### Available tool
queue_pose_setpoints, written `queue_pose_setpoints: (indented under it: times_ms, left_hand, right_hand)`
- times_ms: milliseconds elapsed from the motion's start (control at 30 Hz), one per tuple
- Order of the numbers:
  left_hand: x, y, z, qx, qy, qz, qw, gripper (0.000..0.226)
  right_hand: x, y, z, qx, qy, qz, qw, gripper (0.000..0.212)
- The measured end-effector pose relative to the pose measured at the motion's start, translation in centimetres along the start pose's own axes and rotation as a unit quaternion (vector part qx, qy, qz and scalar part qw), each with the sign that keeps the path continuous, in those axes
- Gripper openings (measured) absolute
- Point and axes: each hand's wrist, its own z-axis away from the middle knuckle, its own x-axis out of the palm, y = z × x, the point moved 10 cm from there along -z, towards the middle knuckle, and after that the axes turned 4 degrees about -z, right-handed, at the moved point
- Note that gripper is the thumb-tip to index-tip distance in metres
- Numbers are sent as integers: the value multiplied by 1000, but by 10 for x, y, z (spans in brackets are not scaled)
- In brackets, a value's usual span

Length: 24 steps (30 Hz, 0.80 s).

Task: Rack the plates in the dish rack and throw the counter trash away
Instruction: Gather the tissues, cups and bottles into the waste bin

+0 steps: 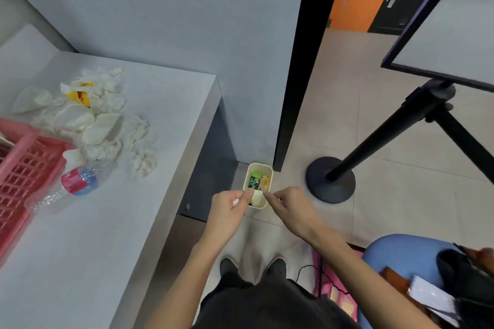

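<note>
Where two grips (230, 205) (291, 205) hover, one bin (268, 168).

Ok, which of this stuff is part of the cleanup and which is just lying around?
Job: crumpled tissues, plastic bottle, pink rack, cream bin, white scrap held by left hand.
Lying about: sign stand, blue chair, black bag.

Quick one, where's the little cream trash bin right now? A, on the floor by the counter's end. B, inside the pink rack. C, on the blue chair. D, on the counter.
A: the trash bin stands on the floor tiles beside the counter, beneath the left hand gripping a white scrap.
</note>
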Motion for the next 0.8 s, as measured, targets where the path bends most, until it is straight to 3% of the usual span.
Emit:
queue_pose_setpoints:
  times_ms: [433, 600, 800]
  left_hand:
    - [40, -1, -40, 6, -76, 1, 997, 42]
    - [54, -25, -60, -2, -103, -1, 995, 40]
    - [79, -78, -97, -22, -108, -3, 994, 17]
  right_hand:
    - [-15, 42, -7, 63, 49, -17, 997, 60]
    - [-5, 65, -26, 79, 66, -30, 994, 58]
    - [18, 115, -60, 98, 95, -40, 990, 57]
